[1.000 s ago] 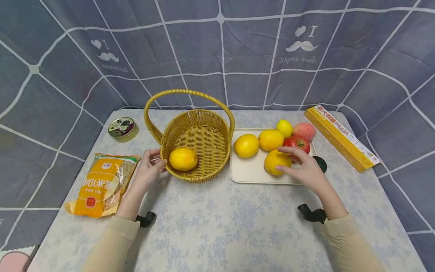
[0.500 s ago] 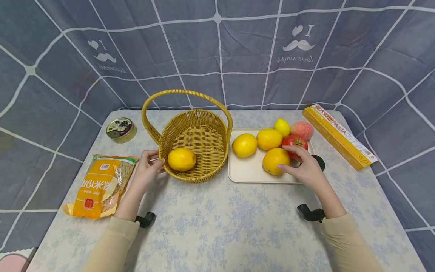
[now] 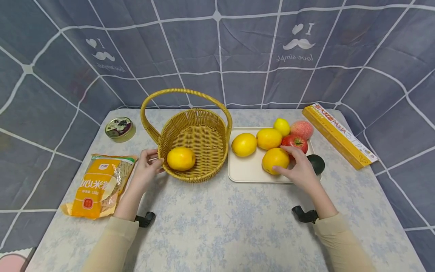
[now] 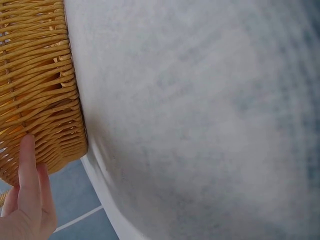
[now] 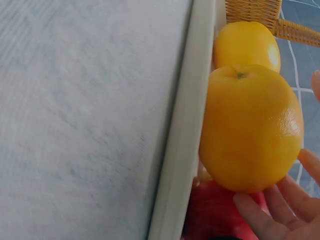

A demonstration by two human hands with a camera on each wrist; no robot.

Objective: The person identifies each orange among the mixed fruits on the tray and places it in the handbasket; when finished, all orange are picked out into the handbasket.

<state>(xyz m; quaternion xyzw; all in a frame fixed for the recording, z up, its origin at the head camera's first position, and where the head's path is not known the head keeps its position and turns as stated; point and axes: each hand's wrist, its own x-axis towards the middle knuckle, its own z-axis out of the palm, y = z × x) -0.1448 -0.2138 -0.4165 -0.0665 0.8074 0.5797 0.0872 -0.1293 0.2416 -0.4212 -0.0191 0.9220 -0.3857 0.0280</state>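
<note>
In the head view my left hand (image 3: 147, 169) is at the left side of a yellow wicker basket (image 3: 213, 174). Its extended fingers (image 4: 29, 180) touch the woven wall in the left wrist view. An oval orange-yellow fruit (image 3: 181, 158) lies in the basket. On the cream tray (image 3: 248, 176), my right hand (image 3: 300, 172) is spread around the right side of an orange (image 3: 273, 160). Its fingers (image 5: 257, 215) are loosely bent in the right wrist view, some at the orange's surface and one apart from it. The orange rests on the tray.
The tray also bears two yellow oval fruits (image 3: 244, 144), a small lemon (image 3: 281, 126), a peach (image 3: 302, 129), a red apple (image 3: 295, 142) and a dark green fruit (image 3: 317, 164). A pasta box (image 3: 340, 136), a food bag (image 3: 98, 187) and a tin (image 3: 120, 129) lie around them.
My right hand has shifted slightly left around the orange since half a second ago, leaving more of the dark green fruit visible. The left hand stays at the basket.
</note>
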